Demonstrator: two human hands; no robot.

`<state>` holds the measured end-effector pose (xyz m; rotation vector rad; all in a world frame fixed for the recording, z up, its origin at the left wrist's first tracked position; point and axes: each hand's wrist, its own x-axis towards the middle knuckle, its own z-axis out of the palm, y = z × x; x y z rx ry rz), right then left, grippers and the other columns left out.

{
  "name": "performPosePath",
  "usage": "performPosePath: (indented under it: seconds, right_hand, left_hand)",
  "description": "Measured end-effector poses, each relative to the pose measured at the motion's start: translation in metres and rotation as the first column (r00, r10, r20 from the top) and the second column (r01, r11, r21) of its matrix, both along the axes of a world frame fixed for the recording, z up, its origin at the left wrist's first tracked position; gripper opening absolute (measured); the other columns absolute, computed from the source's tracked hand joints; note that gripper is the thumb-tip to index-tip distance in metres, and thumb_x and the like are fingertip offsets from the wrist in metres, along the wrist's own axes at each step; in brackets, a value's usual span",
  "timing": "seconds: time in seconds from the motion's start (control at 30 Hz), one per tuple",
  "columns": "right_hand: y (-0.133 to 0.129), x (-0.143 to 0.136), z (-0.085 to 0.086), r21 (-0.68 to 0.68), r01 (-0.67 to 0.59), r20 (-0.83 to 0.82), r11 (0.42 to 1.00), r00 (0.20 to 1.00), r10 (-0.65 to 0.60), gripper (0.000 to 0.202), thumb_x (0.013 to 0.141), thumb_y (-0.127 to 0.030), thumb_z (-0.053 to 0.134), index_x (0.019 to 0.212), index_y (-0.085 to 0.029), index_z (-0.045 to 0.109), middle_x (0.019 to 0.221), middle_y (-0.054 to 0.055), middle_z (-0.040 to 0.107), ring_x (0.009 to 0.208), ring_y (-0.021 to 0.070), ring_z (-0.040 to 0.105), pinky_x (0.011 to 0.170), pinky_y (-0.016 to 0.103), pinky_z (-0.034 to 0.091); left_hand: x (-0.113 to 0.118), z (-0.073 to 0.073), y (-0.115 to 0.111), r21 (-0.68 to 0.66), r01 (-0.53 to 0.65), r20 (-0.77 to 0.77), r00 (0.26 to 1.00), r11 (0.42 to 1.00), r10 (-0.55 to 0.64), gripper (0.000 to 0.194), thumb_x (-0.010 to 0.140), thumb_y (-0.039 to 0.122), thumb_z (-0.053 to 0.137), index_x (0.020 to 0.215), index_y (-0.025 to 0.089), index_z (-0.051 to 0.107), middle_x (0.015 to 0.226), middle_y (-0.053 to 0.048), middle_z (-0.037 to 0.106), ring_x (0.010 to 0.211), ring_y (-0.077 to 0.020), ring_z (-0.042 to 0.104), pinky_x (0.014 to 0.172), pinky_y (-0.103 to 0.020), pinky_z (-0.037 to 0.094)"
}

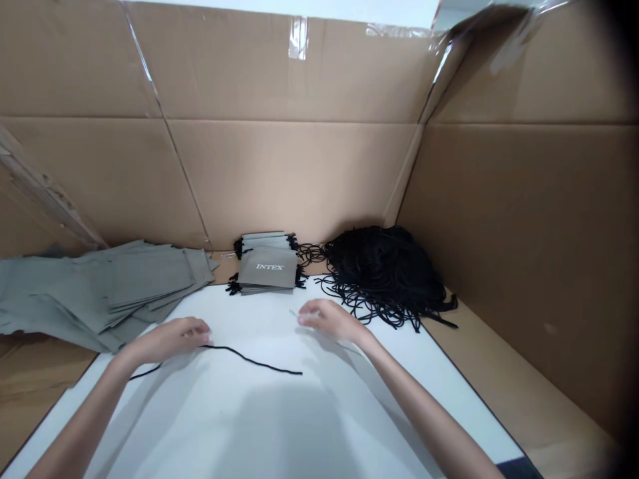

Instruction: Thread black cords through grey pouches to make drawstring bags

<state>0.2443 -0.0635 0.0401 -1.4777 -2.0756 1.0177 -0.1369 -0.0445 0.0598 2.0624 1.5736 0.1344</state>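
Note:
A thin black cord (254, 362) runs across the white board, its free end pointing to the right. My left hand (172, 340) is closed over the middle of it, and the cord comes out again below the wrist. The fingers hide the exact grip. My right hand (332, 319) is raised a little above the board, with thumb and fingers pinched on a slim pale pin-like piece (293, 313) whose tip points left. Its exact kind is too small to make out.
Flat grey pouches (150, 279) lie in an overlapping pile at the left. At the back, a stack of grey INTEX pouches (268, 269) has black cord ends at its sides. A heap of black cords (384, 273) sits at the back right. Cardboard walls (294, 173) enclose the white board (279, 426).

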Motion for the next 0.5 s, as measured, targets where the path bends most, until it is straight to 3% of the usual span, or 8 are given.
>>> performPosePath:
  seconds: [0.07,0.13,0.2,0.27,0.33,0.4,0.5]
  right_hand:
    - [0.020,-0.017,-0.005,0.135,0.110,0.068,0.985,0.990,-0.120,0.046,0.096,-0.039,0.053,0.136,-0.018,0.058,0.141,0.017,0.056,0.133,0.0332,0.046,0.110,0.046,0.033]
    - [0.042,-0.039,-0.009,0.220,0.130,0.133,0.967,0.978,-0.162,0.056,0.098,-0.037,0.050,0.149,-0.014,0.043,0.151,0.022,0.043,0.143,0.0353,0.032,0.116,0.049,0.022]
    - [0.064,-0.063,-0.015,0.263,0.093,0.195,0.960,0.970,-0.147,0.062,0.098,-0.042,0.052,0.152,-0.015,0.039,0.158,0.023,0.032,0.148,0.0364,0.024,0.118,0.050,0.015]
    - [0.082,-0.084,-0.023,0.278,0.046,0.252,0.959,0.960,-0.119,0.064,0.098,-0.050,0.050,0.151,-0.017,0.041,0.159,0.022,0.032,0.148,0.0369,0.023,0.119,0.054,0.009]
    - [0.098,-0.099,-0.031,0.293,0.013,0.290,0.956,0.951,-0.102,0.066,0.098,-0.057,0.045,0.151,-0.019,0.042,0.160,0.021,0.032,0.149,0.0361,0.023,0.118,0.057,0.005]
    - [0.113,-0.106,-0.037,0.311,-0.003,0.308,0.951,0.946,-0.097,0.066,0.099,-0.060,0.038,0.151,-0.020,0.042,0.160,0.020,0.033,0.149,0.0348,0.023,0.118,0.058,0.003]
    - [0.128,-0.104,-0.039,0.339,-0.004,0.308,0.941,0.946,-0.106,0.067,0.099,-0.062,0.034,0.149,-0.020,0.045,0.157,0.021,0.037,0.148,0.0356,0.028,0.117,0.061,0.008]
  left_hand:
    - [0.015,-0.010,-0.006,0.066,0.002,-0.036,0.999,0.998,0.000,0.060,0.081,0.065,0.054,0.119,0.021,0.071,0.128,-0.012,0.067,0.118,-0.0351,0.062,0.098,-0.039,0.049]
    - [0.040,-0.019,-0.017,0.088,0.044,-0.028,0.999,0.995,-0.042,0.066,0.087,0.065,0.047,0.136,0.022,0.060,0.148,-0.011,0.052,0.136,-0.0341,0.048,0.112,-0.042,0.039]
    - [0.067,-0.031,-0.033,0.084,0.154,-0.017,0.988,0.984,-0.153,0.071,0.093,0.063,0.042,0.150,0.021,0.043,0.160,-0.012,0.032,0.146,-0.0342,0.033,0.119,-0.048,0.029]
    - [0.093,-0.045,-0.052,0.054,0.297,-0.004,0.955,0.953,-0.297,0.073,0.096,0.063,0.038,0.158,0.026,0.024,0.164,-0.010,0.011,0.152,-0.0342,0.015,0.122,-0.054,0.016]
    - [0.112,-0.062,-0.068,0.008,0.421,-0.007,0.907,0.907,-0.421,0.076,0.097,0.064,0.036,0.159,0.030,0.007,0.164,-0.009,-0.002,0.153,-0.0339,0.005,0.122,-0.057,0.012]
    - [0.123,-0.079,-0.079,0.066,0.466,-0.046,0.885,0.882,-0.464,0.076,0.098,0.063,0.034,0.158,0.032,0.000,0.164,-0.009,-0.004,0.152,-0.0346,0.003,0.121,-0.060,0.012]
    - [0.130,-0.099,-0.085,0.236,0.443,-0.136,0.896,0.865,-0.422,0.070,0.101,0.057,0.029,0.157,0.033,-0.005,0.165,-0.009,0.001,0.153,-0.0337,0.009,0.120,-0.060,0.016]
